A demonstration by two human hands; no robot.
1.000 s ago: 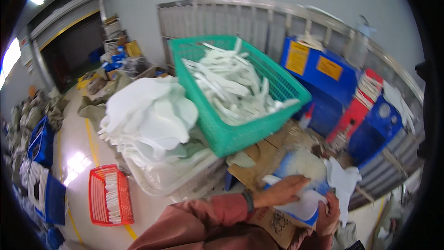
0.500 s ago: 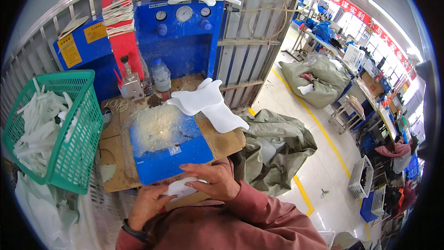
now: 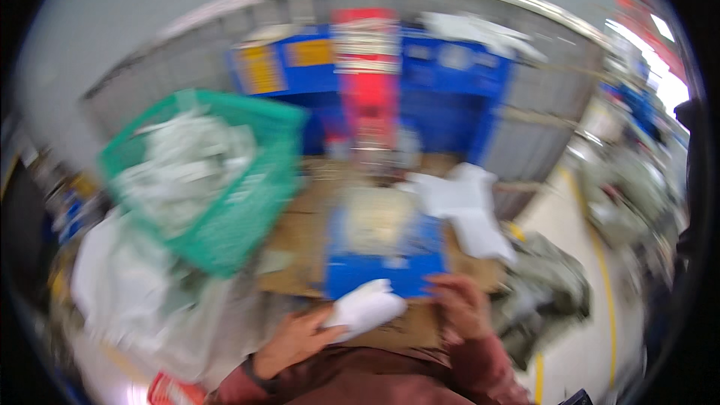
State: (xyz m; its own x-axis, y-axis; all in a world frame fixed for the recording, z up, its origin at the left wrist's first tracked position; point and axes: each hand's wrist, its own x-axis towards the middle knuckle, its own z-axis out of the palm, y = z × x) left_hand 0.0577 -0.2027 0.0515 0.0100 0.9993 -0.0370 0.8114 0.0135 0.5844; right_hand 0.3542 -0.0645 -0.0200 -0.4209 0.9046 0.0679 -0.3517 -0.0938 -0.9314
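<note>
Motion blurs the whole picture. My left hand [image 3: 300, 339] is closed on a smooth white curved piece [image 3: 369, 309], holding it in front of the blue panel [image 3: 382, 270] at the near edge of the bench. To the right of that piece, my right hand [image 3: 459, 304] is off it, its blurred fingers apart and seemingly holding nothing. More white shaped pieces [image 3: 469, 206] lie overlapped at the bench's right side. A pale heap of crumbs or shavings [image 3: 377, 219] covers the far part of the blue panel.
A green basket [image 3: 259, 214] full of white strips stands at left, above white sheeting [image 3: 124, 277]. A red post [image 3: 371, 97] wound with cord rises behind the bench, before a blue machine housing [image 3: 457, 64]. An olive sack [image 3: 551, 277] sits at right on the floor.
The view has swung left, so the bench appears farther right. My right hand has come off the white piece, which both hands held before; my left hand keeps it.
</note>
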